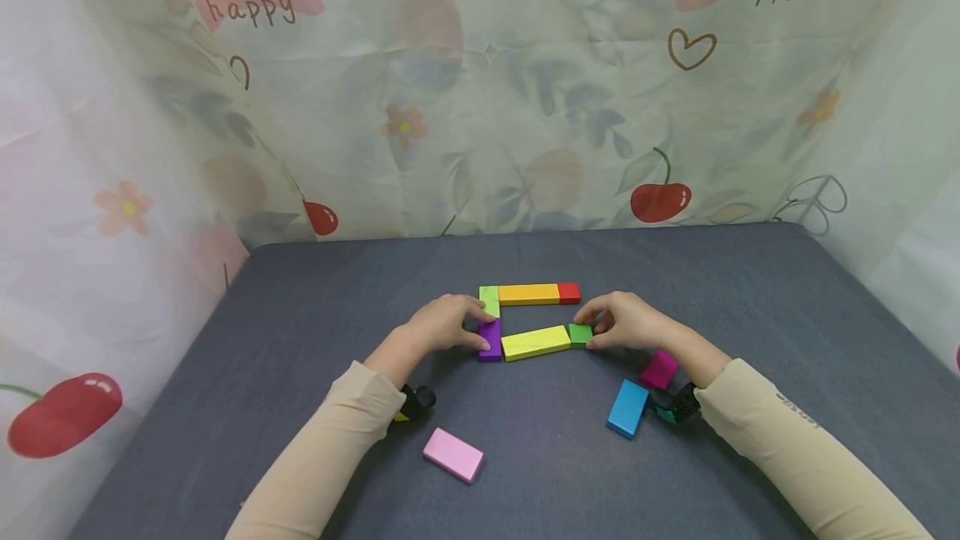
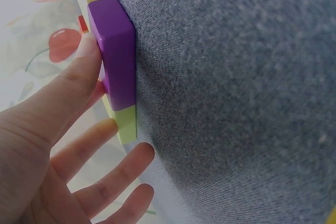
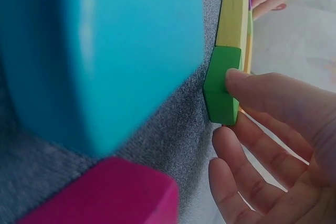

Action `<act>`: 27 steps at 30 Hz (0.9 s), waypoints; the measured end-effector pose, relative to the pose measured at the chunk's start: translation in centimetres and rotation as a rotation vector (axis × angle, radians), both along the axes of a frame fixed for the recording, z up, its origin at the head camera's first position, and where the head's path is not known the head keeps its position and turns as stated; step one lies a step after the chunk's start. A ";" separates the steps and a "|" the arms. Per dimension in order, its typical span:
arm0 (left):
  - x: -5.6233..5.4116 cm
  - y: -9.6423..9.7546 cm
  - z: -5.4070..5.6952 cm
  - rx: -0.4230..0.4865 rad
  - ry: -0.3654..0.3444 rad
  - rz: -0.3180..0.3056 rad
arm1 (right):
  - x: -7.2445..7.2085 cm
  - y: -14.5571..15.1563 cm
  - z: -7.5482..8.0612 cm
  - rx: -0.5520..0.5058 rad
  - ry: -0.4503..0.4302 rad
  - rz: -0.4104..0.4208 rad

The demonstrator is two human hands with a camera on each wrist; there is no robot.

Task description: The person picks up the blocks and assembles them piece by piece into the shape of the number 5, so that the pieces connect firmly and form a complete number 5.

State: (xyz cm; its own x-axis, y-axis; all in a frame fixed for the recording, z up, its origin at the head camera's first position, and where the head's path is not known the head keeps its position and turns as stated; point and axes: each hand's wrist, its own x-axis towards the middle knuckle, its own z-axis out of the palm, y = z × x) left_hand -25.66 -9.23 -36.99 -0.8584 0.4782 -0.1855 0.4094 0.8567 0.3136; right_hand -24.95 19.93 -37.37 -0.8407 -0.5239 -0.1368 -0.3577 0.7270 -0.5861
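My left hand has its thumb and index finger on a purple block; its other fingers spread loosely in the left wrist view. The purple block meets a lime block end to end. From the lime block an orange block runs right to a red block. Nearer me, a yellow block lies slightly slanted beside the purple one. At its right end is a small green block, pinched between thumb and index finger of my right hand.
A pink block lies near the front of the dark cloth-covered table. By my right wrist are a blue block and a magenta block. Printed curtains stand behind the table and at both sides.
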 end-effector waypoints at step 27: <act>0.0 0.0 0.0 0.004 -0.004 -0.001 | 0.5 4.7 1.7 -0.019 -0.022 0.087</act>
State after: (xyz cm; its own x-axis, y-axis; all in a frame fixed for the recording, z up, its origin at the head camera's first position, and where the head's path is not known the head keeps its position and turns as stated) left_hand -25.68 -9.28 -37.02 -0.8572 0.4799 -0.1866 0.4092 0.8549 0.3189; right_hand -24.48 24.65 -35.67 -0.7887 -0.5977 -0.1440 -0.4060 0.6823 -0.6080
